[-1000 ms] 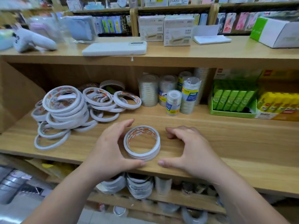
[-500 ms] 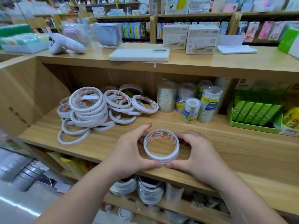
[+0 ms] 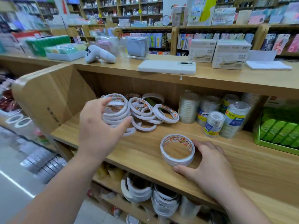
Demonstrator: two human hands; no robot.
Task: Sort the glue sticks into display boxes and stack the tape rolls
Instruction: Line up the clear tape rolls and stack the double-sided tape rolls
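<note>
While the right hand [image 3: 208,165] is cupping the front-edge stack [image 3: 177,160] steady, the left hand [image 3: 98,126] is curling fingers round heaped rolls [image 3: 117,114] to add.

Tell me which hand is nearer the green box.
Right. The right hand holds the tape stack mid-shelf, just left of the green box. The left hand grips the tape pile, farther left.
</note>
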